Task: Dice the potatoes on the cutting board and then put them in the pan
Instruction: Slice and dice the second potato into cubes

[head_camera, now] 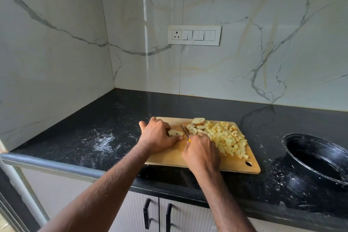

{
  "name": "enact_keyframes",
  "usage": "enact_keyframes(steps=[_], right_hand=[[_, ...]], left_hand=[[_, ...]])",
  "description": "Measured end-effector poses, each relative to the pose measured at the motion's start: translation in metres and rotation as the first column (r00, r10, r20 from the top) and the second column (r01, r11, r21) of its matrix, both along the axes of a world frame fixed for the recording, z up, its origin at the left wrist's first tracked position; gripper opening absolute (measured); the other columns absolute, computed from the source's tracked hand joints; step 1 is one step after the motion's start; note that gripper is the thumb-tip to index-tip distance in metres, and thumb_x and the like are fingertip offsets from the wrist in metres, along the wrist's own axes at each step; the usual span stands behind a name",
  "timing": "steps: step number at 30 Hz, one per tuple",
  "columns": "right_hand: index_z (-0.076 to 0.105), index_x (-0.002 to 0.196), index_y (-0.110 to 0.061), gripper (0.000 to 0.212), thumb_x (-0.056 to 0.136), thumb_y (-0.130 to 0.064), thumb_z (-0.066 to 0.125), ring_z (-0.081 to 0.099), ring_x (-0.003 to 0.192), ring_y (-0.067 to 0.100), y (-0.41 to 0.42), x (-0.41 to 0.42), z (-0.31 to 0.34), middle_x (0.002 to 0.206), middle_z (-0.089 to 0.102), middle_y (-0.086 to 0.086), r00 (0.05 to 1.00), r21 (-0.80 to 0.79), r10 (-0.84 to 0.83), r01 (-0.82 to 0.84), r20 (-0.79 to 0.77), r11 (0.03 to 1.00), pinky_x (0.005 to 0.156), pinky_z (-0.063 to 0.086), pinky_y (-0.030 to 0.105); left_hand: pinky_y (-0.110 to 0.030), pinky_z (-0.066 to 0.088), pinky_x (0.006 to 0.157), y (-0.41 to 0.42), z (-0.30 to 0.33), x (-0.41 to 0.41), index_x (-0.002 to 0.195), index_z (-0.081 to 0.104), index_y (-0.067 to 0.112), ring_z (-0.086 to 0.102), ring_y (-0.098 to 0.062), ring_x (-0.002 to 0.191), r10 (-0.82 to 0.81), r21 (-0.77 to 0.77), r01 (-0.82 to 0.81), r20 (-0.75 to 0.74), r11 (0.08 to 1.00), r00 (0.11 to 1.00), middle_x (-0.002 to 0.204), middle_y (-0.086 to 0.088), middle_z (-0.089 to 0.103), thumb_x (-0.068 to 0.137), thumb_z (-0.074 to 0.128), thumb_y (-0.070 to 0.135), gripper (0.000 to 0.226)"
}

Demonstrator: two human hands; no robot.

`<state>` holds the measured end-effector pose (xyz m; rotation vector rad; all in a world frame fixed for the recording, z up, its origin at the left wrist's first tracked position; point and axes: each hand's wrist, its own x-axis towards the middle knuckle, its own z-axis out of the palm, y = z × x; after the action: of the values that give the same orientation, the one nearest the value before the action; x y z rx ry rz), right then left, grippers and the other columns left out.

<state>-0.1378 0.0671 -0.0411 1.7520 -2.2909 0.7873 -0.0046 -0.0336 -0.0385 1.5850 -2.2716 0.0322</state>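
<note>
A wooden cutting board (169,156) is seen at the lower centre of the frame, lying on a black speckled counter (75,137). A potato slice (176,133) is held flat against the board's left part by the left hand (158,137), whose fingers are curled over and around it, with the thumb stretched out toward the board's far left corner. Just to the right of that slice, a knife (184,131) is gripped by the right hand (201,153); the fingers are wrapped round the handle, of which only a bit of yellow is shown above the knuckles. The blade is pointed away from the person and slanted up toward the left, between the held slice and the other pieces. A few uncut potato rounds (198,121) are seen near the board's far edge. A heap of diced potato (227,138) is spread over the right half of the board, right up beside the right hand.

A black pan (316,158) is seen at the right edge of the frame, well apart from the board, partly cut off by the picture's border. White smears are spread over the counter at the left and around the pan. A switch panel (194,35) is fixed on the marbled wall (56,43) at the upper centre. Cabinet doors with two black handles (146,215) are seen at the bottom.
</note>
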Motion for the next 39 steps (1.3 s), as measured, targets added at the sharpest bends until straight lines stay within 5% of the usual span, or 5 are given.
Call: enact_keyframes(steps=[10,16,20,28,39], right_hand=[[0.070,0.109,-0.018,0.020,0.098,-0.029,0.057,0.059,0.073,0.009,0.005,0.000,-0.002,0.095,0.063,-0.003,0.997,-0.012,0.071,-0.071,0.032,0.997,0.061,0.055,0.024],[0.067,0.126,-0.021,0.030,0.100,-0.031,0.053,0.053,0.074,0.008,0.006,0.000,-0.003,0.104,0.070,-0.003,0.997,-0.092,0.059,-0.054,0.057,0.994,0.059,0.044,0.018],[0.071,0.111,-0.019,0.022,0.099,-0.028,0.054,0.057,0.068,0.009,0.003,0.000,-0.001,0.092,0.067,-0.003,0.997,-0.015,0.033,-0.032,0.064,0.999,0.054,0.046,0.021],[0.071,0.105,-0.017,0.020,0.101,-0.020,0.052,0.058,0.062,0.006,0.003,0.000,0.002,0.086,0.063,-0.004,0.995,0.033,0.097,-0.098,0.004,0.995,0.052,0.053,0.021],[0.070,0.116,-0.017,0.024,0.102,-0.025,0.054,0.060,0.070,0.007,0.006,-0.004,0.002,0.100,0.068,-0.002,0.993,-0.016,0.107,-0.106,0.044,0.994,0.054,0.047,0.016]], left_hand=[[-0.047,0.029,0.106,-0.015,0.006,0.007,0.125,0.069,0.031,0.049,-0.013,0.120,-0.179,0.150,0.209,-0.193,0.966,0.965,0.126,0.013,0.065,0.076,0.072,0.068,0.061],[-0.042,0.039,0.096,-0.010,0.000,0.009,0.113,0.075,0.029,0.058,-0.010,0.098,-0.150,0.069,0.181,-0.321,0.981,0.935,0.092,0.019,0.066,0.065,0.076,0.071,0.064],[-0.043,0.051,0.092,-0.010,-0.003,0.019,0.100,0.080,0.029,0.061,-0.010,0.086,-0.101,0.087,0.156,-0.452,0.984,0.886,0.083,0.020,0.067,0.067,0.062,0.044,0.041],[-0.044,0.044,0.100,-0.015,-0.010,0.017,0.097,0.080,0.033,0.062,-0.011,0.095,-0.101,0.053,0.133,-0.401,0.990,0.911,0.099,0.015,0.075,0.084,0.075,0.026,0.015],[-0.039,0.026,0.095,-0.011,-0.009,0.015,0.114,0.074,0.031,0.056,-0.016,0.114,-0.110,0.066,0.141,-0.351,0.988,0.930,0.114,0.012,0.070,0.090,0.064,0.035,0.027]])
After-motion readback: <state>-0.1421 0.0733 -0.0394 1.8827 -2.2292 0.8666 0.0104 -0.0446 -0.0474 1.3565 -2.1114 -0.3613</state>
